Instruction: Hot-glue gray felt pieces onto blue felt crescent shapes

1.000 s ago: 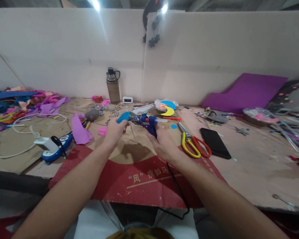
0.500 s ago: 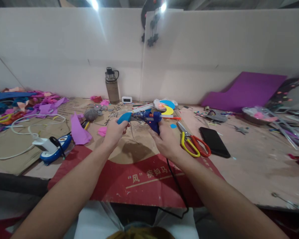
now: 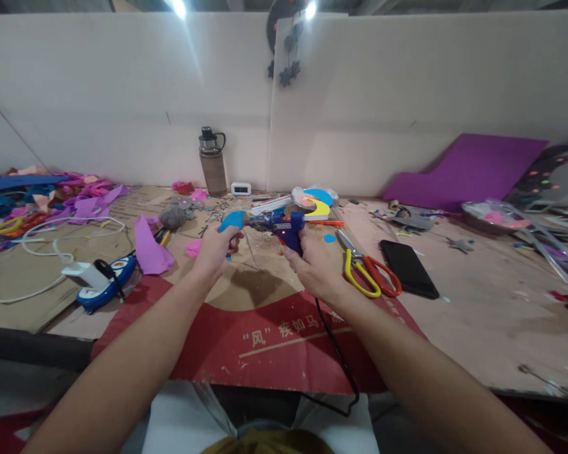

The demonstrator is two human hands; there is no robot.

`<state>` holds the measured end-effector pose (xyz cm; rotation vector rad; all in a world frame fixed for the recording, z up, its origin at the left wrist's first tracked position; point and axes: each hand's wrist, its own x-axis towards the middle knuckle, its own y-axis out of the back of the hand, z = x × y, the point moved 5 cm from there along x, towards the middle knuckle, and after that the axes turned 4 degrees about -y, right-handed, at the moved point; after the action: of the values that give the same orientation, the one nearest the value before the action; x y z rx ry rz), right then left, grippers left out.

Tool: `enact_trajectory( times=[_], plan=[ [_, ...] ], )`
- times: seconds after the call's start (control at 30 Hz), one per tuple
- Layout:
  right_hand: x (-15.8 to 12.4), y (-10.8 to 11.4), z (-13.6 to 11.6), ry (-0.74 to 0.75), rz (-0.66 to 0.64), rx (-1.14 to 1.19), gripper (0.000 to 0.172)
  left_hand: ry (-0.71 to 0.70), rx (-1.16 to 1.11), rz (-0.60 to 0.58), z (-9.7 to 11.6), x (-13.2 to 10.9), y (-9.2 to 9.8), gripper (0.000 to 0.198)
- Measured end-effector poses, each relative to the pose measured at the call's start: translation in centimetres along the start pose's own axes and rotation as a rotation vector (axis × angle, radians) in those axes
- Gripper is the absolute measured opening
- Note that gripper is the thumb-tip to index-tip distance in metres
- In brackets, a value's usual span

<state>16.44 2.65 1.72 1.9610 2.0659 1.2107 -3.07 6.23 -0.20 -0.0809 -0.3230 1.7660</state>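
Head view: my right hand [image 3: 316, 268] grips a blue plastic glue gun [image 3: 284, 223] aimed leftward at the curved, felt-like blue piece [image 3: 231, 221] my left hand [image 3: 213, 251] pinches.

A mustard-olive top [image 3: 267, 443], rumpled into soft folds, and what a splash of colour that was! White trousers [image 3: 177, 417] flanked the top on both sides, creased along the left leg's inner edge. Just beyond the top ran a grey-blue strip [image 3: 264, 426], too little showing to name. Farther out from the top came bare forearms [image 3: 137, 334], then left hand [image 3: 215, 249] and right hand [image 3: 315, 266], bare too!
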Motion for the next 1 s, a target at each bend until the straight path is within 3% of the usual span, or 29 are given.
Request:
enact_trajectory(
  times=[0.37, 0.67, 0.83, 1.0],
  plan=[
    [-0.2, -0.8, -0.2, -0.020, -0.094, -0.119, 0.040, -0.041, 0.070, -0.021, 0.1, -0.1, -0.2, 0.012],
    [0.0, 0.1, -0.1, -0.047, -0.022, -0.075, 0.037, -0.076, 0.114, 0.017, 0.4, 0.1, 0.5, 0.009],
    [0.5, 0.4, 1.9, -0.252, 0.035, 0.422, 0.024, -0.065, 0.125, 0.016, 0.3, 0.2, 0.7, 0.007],
    [1.1, 0.6, 3.8, -0.500, 0.116, 0.945, 0.022, -0.076, 0.143, -0.006, 0.2, 0.3, 0.5, 0.008]
  ],
)
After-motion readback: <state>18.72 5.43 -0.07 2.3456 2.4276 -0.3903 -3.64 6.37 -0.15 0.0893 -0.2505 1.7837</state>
